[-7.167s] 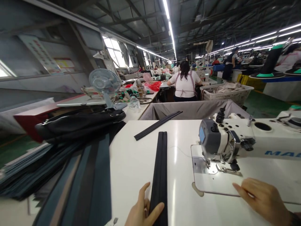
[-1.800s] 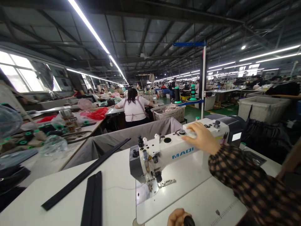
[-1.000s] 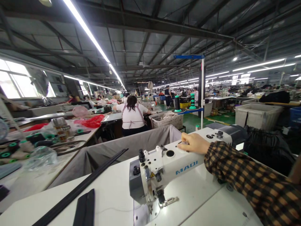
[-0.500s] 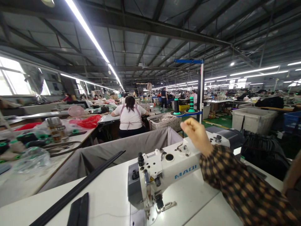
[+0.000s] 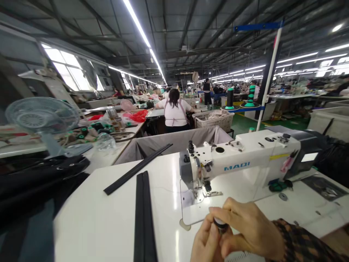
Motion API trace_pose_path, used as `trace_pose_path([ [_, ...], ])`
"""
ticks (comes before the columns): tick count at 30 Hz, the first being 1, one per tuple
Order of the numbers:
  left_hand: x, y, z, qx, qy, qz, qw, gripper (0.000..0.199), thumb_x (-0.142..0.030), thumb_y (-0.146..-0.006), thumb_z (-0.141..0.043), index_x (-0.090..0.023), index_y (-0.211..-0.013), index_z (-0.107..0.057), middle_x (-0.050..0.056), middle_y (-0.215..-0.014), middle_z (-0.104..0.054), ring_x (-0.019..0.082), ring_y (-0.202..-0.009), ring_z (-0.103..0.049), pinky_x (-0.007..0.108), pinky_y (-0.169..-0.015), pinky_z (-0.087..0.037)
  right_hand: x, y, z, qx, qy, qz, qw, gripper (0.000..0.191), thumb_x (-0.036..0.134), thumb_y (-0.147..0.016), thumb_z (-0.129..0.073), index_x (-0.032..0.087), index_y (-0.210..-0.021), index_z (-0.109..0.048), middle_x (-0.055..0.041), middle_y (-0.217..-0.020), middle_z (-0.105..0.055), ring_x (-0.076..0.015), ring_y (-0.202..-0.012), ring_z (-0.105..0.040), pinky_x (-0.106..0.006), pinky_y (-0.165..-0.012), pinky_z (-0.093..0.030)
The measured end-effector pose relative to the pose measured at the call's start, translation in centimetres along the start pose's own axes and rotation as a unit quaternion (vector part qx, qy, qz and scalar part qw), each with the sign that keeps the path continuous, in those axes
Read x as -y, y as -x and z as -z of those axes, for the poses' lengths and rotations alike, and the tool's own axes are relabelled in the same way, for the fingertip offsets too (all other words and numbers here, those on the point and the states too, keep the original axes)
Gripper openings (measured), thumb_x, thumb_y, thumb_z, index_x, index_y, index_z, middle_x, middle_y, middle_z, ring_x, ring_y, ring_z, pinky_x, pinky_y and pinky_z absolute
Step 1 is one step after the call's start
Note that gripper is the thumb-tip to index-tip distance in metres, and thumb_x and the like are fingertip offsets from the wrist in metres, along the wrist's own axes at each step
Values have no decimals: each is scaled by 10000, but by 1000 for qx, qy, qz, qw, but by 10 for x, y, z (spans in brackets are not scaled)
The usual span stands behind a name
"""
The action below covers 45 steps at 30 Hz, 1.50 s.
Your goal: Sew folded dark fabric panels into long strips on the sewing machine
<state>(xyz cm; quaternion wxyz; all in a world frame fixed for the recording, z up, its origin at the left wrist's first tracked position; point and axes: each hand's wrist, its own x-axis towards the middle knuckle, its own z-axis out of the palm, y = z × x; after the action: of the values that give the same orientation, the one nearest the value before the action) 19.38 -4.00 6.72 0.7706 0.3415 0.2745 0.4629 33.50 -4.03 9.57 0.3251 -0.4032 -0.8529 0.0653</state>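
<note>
Logging the head view from my remote station, I find a small black cylindrical part [image 5: 220, 225] pinched between both hands, low over the front of the white worktop [image 5: 92, 222] and just before the needle end of the MADI sewing machine [image 5: 245, 156]. The right hand [image 5: 252, 227] is closed on the part from the right, its fingers reaching across it, and the left hand [image 5: 205, 243] is closed on it from below; neither hand is open. The part is short, with a round end facing up and toward me, and its exact type cannot be confirmed at this size. Its long axis is tilted rather than level. A folded black strip [image 5: 143, 218] lies to the left of the hands, its length running straight away from me, and the left hand is the nearer to it. A thinner black strip [image 5: 137, 169] lies diagonally beyond, well apart. A checked sleeve [image 5: 297, 242] covers the right forearm. Compared with the frame half a second earlier, the right hand has dropped from a raised fist above the machine arm to join the left, and the view has swung, placing the machine further right.
</note>
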Motion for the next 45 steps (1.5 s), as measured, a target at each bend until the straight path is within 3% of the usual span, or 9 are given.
trace_pose_path([
  [4,7,3,-4,12,-36,-27,999,431,-483,-734,-557,-127,-970,-612,121,-892,-628,244,-886,-571,385,-820,-422,1,13,1,-1,111,19,994,402,285,-854,-441,217,-1246,-383,-15,-781,-564,-133,-663,-563,-236,-504,-404],
  [7,10,5,-6,-49,-143,-119,981,398,-428,-735,-577,-146,-1016,-587,112,-968,-616,241,-955,-546,381,-870,-410,2,19,-1,-45,143,14,989,385,214,-856,-422,217,-1240,-397,-2,-716,-559,-123,-616,-554,-240,-502,-398],
  [11,9,9,-12,-129,-330,-308,883,426,-295,-671,-666,-224,-1078,-560,72,-1077,-564,213,-982,-530,332,-873,-427,3,24,-2,-70,170,-9,983,271,203,-862,-389,196,-1106,-506,-5,-653,-531,-135,-557,-533,-265,-463,-372],
  [15,7,9,-18,-124,-428,-388,807,204,-236,-718,-618,-232,-919,-652,60,-944,-606,192,-886,-559,281,-785,-464,8,31,0,-130,187,-21,974,150,237,-855,-419,198,-915,-550,-14,-631,-549,-145,-525,-534,-284,-446,-350],
  [24,18,2,-40,-121,-317,-386,857,150,-267,-805,-507,-195,-872,-620,45,-832,-595,157,-779,-571,237,-692,-481,18,43,11,-196,68,-127,970,58,247,-830,-455,267,-860,-501,52,-491,-527,-125,-437,-521,-256,-425,-383],
  [29,20,-9,-51,-108,-254,-316,908,179,-308,-818,-484,-175,-879,-587,38,-827,-583,147,-710,-590,244,-643,-508,20,45,18,-164,109,-85,977,223,304,-876,-331,274,-729,-497,25,-503,-542,-143,-423,-510,-286,-407,-364],
  [33,20,-24,-58,-103,-288,-289,907,180,-310,-818,-481,-172,-878,-580,13,-748,-578,106,-574,-569,215,-561,-488,-19,43,55,-149,82,-132,977,118,328,-837,-454,264,-788,-541,69,-410,-407,-103,-348,-409,-239,-366,-308],
  [38,20,-61,-82,34,-393,-262,881,157,-281,-827,-466,-194,-920,-558,24,-814,-570,115,-650,-577,212,-582,-476,-92,25,112,-119,164,-158,966,209,376,-855,-416,223,-784,-541,61,-489,-470,-83,-427,-443,-209,-449,-330],
  [45,33,-136,-131,26,-607,-325,725,179,-203,-828,-424,-175,-954,-547,79,-895,-547,193,-768,-561,301,-666,-433,-169,-10,146,-131,265,-178,939,208,296,-863,-381,188,-802,-548,-35,-648,-578,-145,-554,-515,-258,-519,-323],
])
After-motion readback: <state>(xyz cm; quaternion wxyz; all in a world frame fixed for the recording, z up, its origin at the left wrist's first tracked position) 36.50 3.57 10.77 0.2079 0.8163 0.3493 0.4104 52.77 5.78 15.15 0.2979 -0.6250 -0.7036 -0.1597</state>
